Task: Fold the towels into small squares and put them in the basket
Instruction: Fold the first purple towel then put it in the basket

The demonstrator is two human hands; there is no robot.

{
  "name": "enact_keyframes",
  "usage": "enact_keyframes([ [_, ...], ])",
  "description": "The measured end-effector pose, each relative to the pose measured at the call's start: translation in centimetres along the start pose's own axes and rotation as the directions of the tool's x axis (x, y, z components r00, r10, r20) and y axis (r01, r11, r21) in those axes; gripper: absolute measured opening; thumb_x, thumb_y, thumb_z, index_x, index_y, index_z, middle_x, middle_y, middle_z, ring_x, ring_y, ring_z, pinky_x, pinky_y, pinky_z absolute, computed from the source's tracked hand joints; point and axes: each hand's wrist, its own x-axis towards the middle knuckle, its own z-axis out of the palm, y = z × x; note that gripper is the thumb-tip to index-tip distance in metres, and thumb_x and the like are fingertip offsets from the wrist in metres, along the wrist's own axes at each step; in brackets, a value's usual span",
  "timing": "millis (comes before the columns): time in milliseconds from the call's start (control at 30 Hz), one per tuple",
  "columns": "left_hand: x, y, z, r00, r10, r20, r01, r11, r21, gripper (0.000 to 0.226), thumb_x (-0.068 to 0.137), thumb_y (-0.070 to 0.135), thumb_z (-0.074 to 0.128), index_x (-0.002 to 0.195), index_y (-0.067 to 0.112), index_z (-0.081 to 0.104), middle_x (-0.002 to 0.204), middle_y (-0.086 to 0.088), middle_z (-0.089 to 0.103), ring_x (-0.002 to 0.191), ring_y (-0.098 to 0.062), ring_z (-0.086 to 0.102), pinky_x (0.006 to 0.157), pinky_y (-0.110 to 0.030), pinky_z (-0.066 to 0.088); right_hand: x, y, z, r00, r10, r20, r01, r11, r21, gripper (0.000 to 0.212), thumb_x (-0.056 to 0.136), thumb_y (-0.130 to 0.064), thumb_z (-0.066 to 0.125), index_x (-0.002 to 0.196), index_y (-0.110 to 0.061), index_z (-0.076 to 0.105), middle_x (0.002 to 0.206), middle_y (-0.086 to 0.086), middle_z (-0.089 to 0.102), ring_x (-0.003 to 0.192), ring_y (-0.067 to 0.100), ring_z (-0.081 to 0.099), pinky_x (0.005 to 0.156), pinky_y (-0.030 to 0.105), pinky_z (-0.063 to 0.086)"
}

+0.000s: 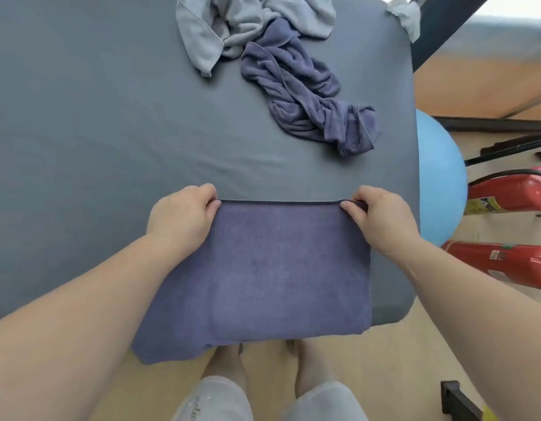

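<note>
Your left hand (184, 214) pinches the purple towel's (263, 275) far-left corner | your right hand (378, 217) pinches its far-right corner | towel flat on grey table (96, 132)

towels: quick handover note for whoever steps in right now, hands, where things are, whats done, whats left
Left hand and right hand each pinch a far corner of the flat purple towel, whose near edge hangs off the table.
Crumpled purple towel and grey towel lie unfolded at the far side.
Done: no small square in view; basket not in view.
Left: finish this fold, fold the others, basket them all.
</note>
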Motion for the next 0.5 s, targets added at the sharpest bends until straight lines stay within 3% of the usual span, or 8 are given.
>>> enact_keyframes([
  [233,8.0,0.1,-0.4,0.969,0.17,-0.178,-0.128,0.966,0.224,0.025,0.101,0.036,0.046,0.097,0.014,0.056,0.092,-0.013,0.059,0.083,-0.038,0.059,0.06,-0.038,0.035,7.5,1.3,-1.2,0.97,-0.136,-0.202,0.144,0.989,0.024,0.031,0.088,-0.042,0.072,0.076,-0.017,0.06,0.074,0.0,0.059,0.074,0.028,0.055,0.067,0.032,0.036],
  [367,10.2,1.0,-0.4,0.954,0.214,-0.208,-0.166,0.96,0.223,0.024,0.098,0.036,0.053,0.099,0.012,0.057,0.097,-0.016,0.056,0.089,-0.04,0.056,0.064,-0.043,0.039,9.6,2.0,-1.3,0.954,-0.072,-0.291,0.095,0.994,0.063,0.025,0.087,-0.034,0.069,0.074,-0.02,0.053,0.075,0.001,0.057,0.077,0.034,0.056,0.065,0.034,0.036],
  [433,10.1,1.5,-0.1,0.941,0.221,-0.257,-0.167,0.962,0.218,0.024,0.094,0.032,0.06,0.105,0.011,0.059,0.102,-0.019,0.055,0.091,-0.042,0.053,0.07,-0.05,0.043,9.5,2.2,-0.8,0.93,0.003,-0.369,0.041,0.993,0.113,0.015,0.086,-0.029,0.063,0.082,-0.018,0.056,0.085,0.004,0.058,0.083,0.033,0.055,0.068,0.033,0.035],
  [500,9.3,2.3,0.5,0.932,0.171,-0.32,-0.112,0.975,0.193,0.03,0.09,0.029,0.063,0.116,0.014,0.059,0.114,-0.018,0.054,0.098,-0.041,0.05,0.079,-0.051,0.039,8.1,1.5,0.0,0.871,0.037,-0.489,0.057,0.983,0.175,0.019,0.086,-0.03,0.063,0.097,-0.014,0.061,0.1,0.011,0.059,0.092,0.032,0.054,0.079,0.036,0.04],
])
